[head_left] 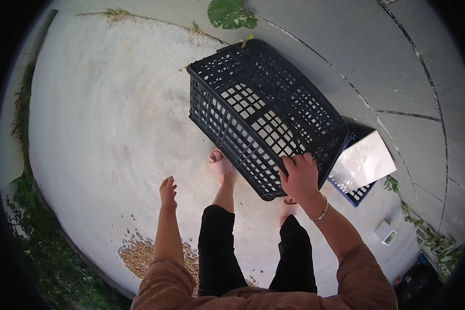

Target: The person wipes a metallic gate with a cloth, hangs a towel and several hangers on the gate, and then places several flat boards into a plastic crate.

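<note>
A large black plastic crate with grid walls stands in front of my feet, its open top toward me. Pale ground shows through the gaps in its mesh. My right hand is closed over the near right part of its rim, fingers hooked inward and a bracelet on the wrist. Apart from the crate, my left hand hangs over the pale ground at left, holding nothing, its fingers loosely bent and apart.
Right of the crate, a white board lies over a blue crate by the grey wall. A small white container sits farther right. Brown pieces are scattered at lower left; green plants edge the concrete ground.
</note>
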The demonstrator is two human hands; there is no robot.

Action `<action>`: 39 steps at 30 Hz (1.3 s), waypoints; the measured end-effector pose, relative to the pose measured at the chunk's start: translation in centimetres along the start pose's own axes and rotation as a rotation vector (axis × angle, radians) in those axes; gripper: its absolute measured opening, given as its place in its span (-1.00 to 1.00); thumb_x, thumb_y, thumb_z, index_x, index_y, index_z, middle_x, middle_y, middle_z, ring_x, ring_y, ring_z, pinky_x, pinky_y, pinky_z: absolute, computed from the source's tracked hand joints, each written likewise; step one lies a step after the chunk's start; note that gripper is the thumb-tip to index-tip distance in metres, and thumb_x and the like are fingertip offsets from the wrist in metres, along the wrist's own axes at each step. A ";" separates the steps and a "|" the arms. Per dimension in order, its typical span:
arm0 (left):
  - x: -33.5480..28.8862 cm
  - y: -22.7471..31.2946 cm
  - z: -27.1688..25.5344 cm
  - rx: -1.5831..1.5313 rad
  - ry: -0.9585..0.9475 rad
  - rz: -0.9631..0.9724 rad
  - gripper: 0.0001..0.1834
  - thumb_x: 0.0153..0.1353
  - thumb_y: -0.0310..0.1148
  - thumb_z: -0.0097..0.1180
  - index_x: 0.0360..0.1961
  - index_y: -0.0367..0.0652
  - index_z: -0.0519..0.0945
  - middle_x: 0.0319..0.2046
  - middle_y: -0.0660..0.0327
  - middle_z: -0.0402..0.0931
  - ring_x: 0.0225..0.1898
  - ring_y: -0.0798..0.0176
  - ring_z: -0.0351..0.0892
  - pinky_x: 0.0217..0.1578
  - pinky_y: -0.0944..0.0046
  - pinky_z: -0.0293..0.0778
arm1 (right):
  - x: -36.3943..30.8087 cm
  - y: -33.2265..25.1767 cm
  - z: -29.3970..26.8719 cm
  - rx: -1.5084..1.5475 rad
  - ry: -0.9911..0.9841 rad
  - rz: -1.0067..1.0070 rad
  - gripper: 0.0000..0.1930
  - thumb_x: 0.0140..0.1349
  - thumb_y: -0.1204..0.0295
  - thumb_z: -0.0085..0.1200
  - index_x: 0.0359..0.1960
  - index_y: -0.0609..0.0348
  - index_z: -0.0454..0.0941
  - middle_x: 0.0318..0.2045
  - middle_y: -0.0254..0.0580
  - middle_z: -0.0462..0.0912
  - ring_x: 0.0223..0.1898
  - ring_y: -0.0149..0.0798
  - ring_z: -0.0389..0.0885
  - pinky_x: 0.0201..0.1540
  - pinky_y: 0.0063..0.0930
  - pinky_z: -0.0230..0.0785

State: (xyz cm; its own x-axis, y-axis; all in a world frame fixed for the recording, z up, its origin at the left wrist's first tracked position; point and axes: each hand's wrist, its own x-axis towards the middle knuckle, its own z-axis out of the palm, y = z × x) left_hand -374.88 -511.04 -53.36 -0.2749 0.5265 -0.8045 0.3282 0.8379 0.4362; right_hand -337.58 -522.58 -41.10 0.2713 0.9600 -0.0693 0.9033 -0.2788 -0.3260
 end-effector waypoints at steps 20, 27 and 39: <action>-13.3 -8.5 -27.0 -1.089 0.433 -0.171 -0.82 0.12 -0.40 -0.15 -0.27 -0.20 0.41 -0.38 0.22 0.46 -0.43 0.31 0.47 -0.51 0.36 0.43 | 23.7 -35.9 -4.6 0.951 -0.540 0.525 -0.77 -0.04 0.49 0.00 -0.36 0.42 0.46 -0.44 -0.13 0.53 -0.48 -0.31 0.50 -0.43 -0.49 0.34; -15.6 -6.6 -39.6 -1.625 0.759 0.004 -0.81 0.15 -0.34 -0.16 -0.24 -0.14 0.39 -0.51 0.28 0.43 -0.53 0.30 0.43 -0.54 0.32 0.39 | 33.3 -49.7 -8.7 1.130 -0.588 0.467 -0.81 -0.03 0.40 -0.04 -0.45 0.29 0.49 -0.52 -0.12 0.54 -0.53 -0.27 0.52 -0.47 -0.45 0.39; -3.4 -1.6 -62.2 -2.054 1.045 -0.102 -0.78 0.15 -0.24 -0.24 -0.46 -0.08 0.42 -0.56 0.35 0.42 -0.54 0.35 0.38 -0.52 0.35 0.36 | 56.8 -77.7 -2.0 0.825 -0.365 0.401 -0.59 -0.25 0.47 0.10 -0.29 0.46 0.44 -0.25 0.08 0.49 -0.25 -0.10 0.49 -0.23 -0.39 0.33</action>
State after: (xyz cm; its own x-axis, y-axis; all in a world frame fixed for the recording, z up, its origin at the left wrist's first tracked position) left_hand -430.69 -505.17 -26.29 -0.6559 -0.2092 -0.7253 -0.5579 -0.5130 0.6524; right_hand -391.68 -446.47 -17.81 0.2622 0.7861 -0.5597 0.2145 -0.6130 -0.7604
